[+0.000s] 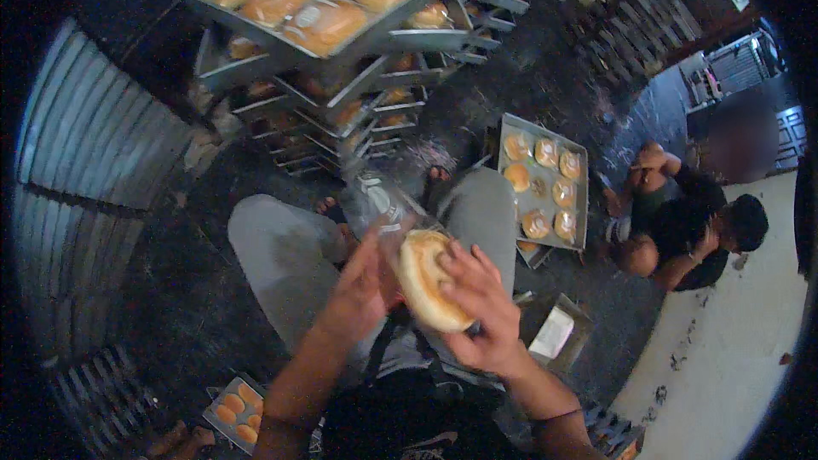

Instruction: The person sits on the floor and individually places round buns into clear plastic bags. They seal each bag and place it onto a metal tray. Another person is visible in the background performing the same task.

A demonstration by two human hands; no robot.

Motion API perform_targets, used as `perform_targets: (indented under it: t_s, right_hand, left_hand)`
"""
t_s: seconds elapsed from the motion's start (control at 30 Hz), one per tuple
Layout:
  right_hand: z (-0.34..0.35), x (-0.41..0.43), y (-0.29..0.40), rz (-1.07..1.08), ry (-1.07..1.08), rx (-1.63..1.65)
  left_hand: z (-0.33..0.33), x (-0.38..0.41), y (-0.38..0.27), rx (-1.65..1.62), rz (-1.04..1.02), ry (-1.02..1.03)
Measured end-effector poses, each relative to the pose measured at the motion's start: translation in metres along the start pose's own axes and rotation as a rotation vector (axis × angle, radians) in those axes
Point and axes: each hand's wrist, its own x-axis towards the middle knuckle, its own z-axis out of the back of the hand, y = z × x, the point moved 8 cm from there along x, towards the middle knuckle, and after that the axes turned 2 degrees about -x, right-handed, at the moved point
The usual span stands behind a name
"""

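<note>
Above my lap, my right hand [479, 306] grips a golden bread bun [431, 281] by its right side, the thumb under its lower edge. Just left of the bun, my left hand [370, 275] is blurred and holds a clear plastic bag [383, 204] that bears a pale printed mark. The bag reaches up and away from the bun's upper left. Whether part of the bun is inside the bag cannot be told.
A metal tray [255, 20] of bagged buns tops a criss-cross stack. Another bun tray [583, 204] lies beyond my right knee, above an open cardboard box [578, 332]. A small tray [223, 421] is lower left. A person [690, 230] sits at right.
</note>
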Motion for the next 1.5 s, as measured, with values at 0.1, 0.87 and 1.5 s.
perform_targets:
  t_s: [0.1,0.87,1.5]
  right_hand:
    - [-0.012,0.018,0.045,0.223,0.04,-0.269]
    - [-0.004,-0.009,0.004,-0.026,-0.285,-0.058]
    - [0.016,-0.021,0.002,0.051,-0.216,-0.155]
  left_hand:
    - [-0.074,-0.005,-0.039,0.14,-0.253,0.039]
    - [-0.076,0.037,0.007,0.624,-0.324,-0.172]
    - [-0.101,0.037,0.032,0.417,-0.252,0.007]
